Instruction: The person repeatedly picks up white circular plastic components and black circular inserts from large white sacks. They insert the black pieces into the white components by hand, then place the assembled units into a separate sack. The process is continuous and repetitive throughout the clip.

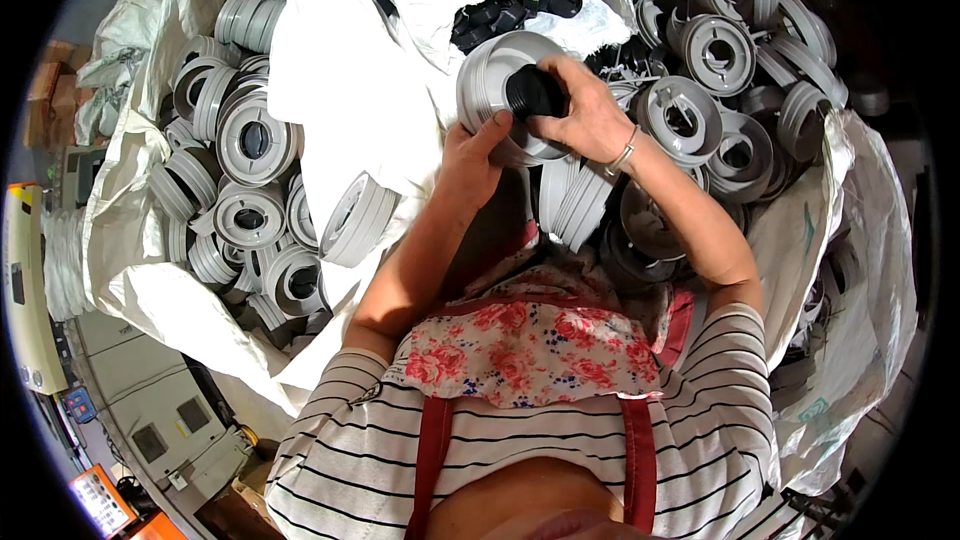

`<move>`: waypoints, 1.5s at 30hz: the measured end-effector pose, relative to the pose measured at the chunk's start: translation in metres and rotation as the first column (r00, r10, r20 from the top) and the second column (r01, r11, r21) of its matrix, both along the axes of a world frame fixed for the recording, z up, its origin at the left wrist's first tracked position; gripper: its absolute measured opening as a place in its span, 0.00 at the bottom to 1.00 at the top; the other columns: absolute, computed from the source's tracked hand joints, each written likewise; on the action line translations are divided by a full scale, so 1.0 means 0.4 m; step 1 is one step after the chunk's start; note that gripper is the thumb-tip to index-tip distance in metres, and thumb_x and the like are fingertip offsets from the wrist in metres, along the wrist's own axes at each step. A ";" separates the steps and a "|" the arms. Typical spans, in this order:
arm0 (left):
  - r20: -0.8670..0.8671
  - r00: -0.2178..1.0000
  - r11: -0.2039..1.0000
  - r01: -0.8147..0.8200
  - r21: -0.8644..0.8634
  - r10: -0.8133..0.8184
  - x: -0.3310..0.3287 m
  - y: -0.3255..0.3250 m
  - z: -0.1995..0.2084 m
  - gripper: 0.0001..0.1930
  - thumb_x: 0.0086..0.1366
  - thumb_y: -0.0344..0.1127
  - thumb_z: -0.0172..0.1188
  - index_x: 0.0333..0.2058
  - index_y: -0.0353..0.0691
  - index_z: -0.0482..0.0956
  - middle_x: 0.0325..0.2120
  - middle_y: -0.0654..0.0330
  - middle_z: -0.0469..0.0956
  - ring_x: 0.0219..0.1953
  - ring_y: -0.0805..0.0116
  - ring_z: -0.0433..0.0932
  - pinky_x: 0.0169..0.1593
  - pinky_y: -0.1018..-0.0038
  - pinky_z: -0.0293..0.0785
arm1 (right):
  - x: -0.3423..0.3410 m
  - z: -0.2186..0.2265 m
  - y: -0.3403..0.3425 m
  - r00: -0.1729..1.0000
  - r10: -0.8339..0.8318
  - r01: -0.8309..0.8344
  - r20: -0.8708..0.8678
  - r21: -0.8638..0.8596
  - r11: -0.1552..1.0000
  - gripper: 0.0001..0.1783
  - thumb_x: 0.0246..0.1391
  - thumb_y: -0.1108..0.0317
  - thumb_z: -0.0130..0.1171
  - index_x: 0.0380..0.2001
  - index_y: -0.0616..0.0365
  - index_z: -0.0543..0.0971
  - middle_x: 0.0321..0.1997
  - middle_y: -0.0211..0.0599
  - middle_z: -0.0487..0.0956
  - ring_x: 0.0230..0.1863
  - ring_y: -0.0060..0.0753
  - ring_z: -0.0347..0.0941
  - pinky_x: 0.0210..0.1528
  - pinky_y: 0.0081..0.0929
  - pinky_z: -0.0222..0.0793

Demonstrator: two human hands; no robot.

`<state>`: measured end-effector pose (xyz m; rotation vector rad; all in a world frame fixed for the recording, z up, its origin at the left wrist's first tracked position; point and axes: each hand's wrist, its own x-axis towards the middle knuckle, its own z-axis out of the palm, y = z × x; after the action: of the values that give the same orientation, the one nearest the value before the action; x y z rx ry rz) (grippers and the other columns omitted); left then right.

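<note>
Ridges (478, 92) circle the grey plastic cup-shaped part (498, 68) our left hand (474, 162) clasps; our right hand (592, 115) curls a half-closed grip around a ribbed, round black insert (535, 92).

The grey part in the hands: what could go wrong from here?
The black piece might slip from the right hand where it sits in the mouth of the grey part. The grey part could tip, since the left hand holds it at one side. The bracelet could snag on the grey rings heaped nearby.
</note>
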<state>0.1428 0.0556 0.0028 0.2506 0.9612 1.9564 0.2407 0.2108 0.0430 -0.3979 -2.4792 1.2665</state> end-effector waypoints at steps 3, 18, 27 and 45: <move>-0.046 0.996 0.995 0.076 -0.066 -0.079 0.027 -0.032 0.051 0.21 0.57 0.35 0.64 0.46 0.31 0.70 0.37 0.57 0.76 0.37 0.68 0.76 0.42 0.74 0.74 | 0.037 0.039 -0.030 0.994 -0.014 -0.006 0.106 0.184 0.983 0.35 0.36 0.66 0.67 0.50 0.58 0.65 0.46 0.56 0.65 0.49 0.58 0.65 0.50 0.37 0.66; -0.252 0.931 0.956 0.216 -0.198 -0.262 0.116 -0.099 0.151 0.22 0.58 0.37 0.59 0.47 0.28 0.68 0.34 0.54 0.76 0.32 0.66 0.77 0.36 0.72 0.77 | 0.165 0.072 -0.117 0.999 -0.036 0.027 0.033 0.235 0.972 0.32 0.42 0.57 0.67 0.47 0.62 0.69 0.39 0.51 0.74 0.38 0.48 0.72 0.40 0.35 0.72; -0.461 0.837 0.930 0.140 -0.340 -0.295 0.142 -0.152 0.191 0.18 0.53 0.32 0.67 0.40 0.30 0.74 0.30 0.57 0.78 0.31 0.70 0.78 0.37 0.73 0.76 | 0.153 0.038 -0.142 0.992 0.027 0.017 0.122 -0.345 0.938 0.40 0.48 0.35 0.54 0.32 0.73 0.73 0.15 0.47 0.75 0.09 0.29 0.71 0.10 0.20 0.67; -0.165 0.968 0.973 0.161 -0.165 -0.188 0.020 0.075 0.028 0.19 0.56 0.42 0.63 0.41 0.35 0.74 0.35 0.62 0.74 0.36 0.78 0.71 0.40 0.79 0.66 | 0.166 -0.081 0.011 0.995 0.035 0.013 -0.091 0.477 0.879 0.08 0.47 0.62 0.60 0.28 0.54 0.77 0.26 0.41 0.74 0.34 0.45 0.72 0.37 0.37 0.69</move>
<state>0.1508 0.0856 0.0141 0.4169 1.1578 1.7120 0.3070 0.2150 0.0107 -0.1877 -2.5941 0.6144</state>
